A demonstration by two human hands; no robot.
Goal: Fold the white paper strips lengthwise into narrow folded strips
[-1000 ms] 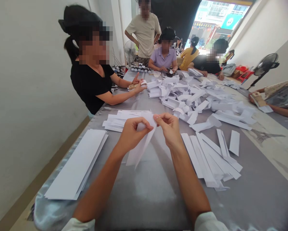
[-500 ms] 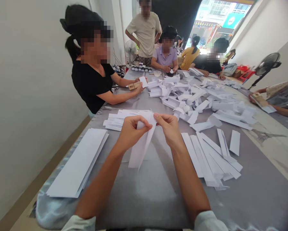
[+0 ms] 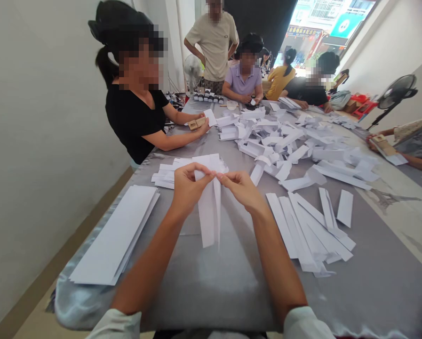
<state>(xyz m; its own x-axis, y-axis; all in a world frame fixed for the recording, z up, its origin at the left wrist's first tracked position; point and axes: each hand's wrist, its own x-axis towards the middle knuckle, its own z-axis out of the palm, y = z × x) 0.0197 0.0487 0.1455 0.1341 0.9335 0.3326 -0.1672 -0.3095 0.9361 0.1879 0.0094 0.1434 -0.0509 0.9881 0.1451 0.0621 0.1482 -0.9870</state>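
Note:
My left hand (image 3: 187, 187) and my right hand (image 3: 242, 188) pinch the top of a long white paper strip (image 3: 210, 214) between thumbs and fingers. The strip is creased lengthwise and hangs down toward me over the grey table (image 3: 228, 287). The two hands almost touch at the fold. A stack of white sheets (image 3: 117, 235) lies to the left of my left arm. Loose cut strips (image 3: 311, 230) lie to the right of my right arm.
A big heap of folded paper pieces (image 3: 291, 141) covers the middle of the table. A person in black (image 3: 136, 117) sits at the left holding paper; others sit and stand at the far end. A fan (image 3: 396, 92) stands at the right. A small paper stack (image 3: 168, 174) lies beyond my hands.
My hands have drawn closer together and the strip has swung from slanting left to hanging nearly straight, its fold tighter. The person in black has lifted a small paper piece.

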